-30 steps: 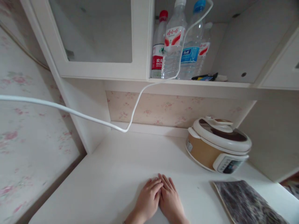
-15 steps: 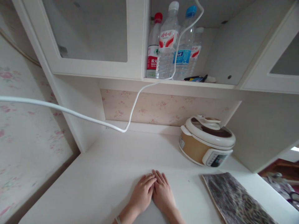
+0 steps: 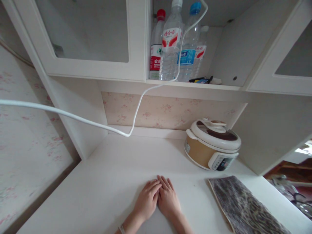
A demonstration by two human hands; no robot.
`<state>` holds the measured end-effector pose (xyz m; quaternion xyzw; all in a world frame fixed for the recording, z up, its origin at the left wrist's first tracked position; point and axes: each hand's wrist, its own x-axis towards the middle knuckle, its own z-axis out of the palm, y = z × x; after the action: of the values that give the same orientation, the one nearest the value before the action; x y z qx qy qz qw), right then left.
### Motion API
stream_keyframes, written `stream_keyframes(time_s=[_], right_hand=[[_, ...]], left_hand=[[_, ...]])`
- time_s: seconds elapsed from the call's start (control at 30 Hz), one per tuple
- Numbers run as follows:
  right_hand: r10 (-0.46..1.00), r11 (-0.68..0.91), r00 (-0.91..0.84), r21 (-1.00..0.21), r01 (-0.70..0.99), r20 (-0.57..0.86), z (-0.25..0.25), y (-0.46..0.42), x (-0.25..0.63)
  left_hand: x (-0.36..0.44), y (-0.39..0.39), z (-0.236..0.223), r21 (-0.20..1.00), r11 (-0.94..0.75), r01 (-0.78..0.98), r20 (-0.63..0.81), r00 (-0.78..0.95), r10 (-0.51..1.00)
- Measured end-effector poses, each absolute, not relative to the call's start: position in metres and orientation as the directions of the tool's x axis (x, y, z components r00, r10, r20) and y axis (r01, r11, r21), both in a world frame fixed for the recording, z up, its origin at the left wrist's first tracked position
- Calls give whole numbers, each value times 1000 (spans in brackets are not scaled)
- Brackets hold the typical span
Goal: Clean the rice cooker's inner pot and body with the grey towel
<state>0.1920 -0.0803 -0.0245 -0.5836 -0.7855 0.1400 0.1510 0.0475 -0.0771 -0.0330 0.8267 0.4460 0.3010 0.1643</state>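
White smooth counter (image 3: 107,175) below, resting bare left hand (image 3: 146,200) against bare right hand (image 3: 169,200), likely for support, fingers (image 3: 165,184) outstretched, empty.

娃哈哈 stands on the front white-capped bottle (image 3: 168,60) — 农夫 on the red-capped bottle (image 3: 155,53).

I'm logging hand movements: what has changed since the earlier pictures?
Only the camera view visibly shifted: the cooker and patterned mat now appear farther left in the picture. Nothing was taken hold of or let go. The left hand and right hand still rest together on the white counter.
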Motion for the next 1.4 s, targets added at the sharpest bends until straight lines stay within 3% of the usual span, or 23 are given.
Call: stream_keyframes(time_s=[1.13, 1.4], right_hand=[[956, 293, -278, -394, 871, 95, -24, -81, 194], [951, 308, -270, -416, 855, 149, -28, -80, 194]], left_hand=[[51, -77, -33, 528, -562, 636, 380, 415, 827], [73, -57, -6, 705, -409, 579, 295, 286, 912]])
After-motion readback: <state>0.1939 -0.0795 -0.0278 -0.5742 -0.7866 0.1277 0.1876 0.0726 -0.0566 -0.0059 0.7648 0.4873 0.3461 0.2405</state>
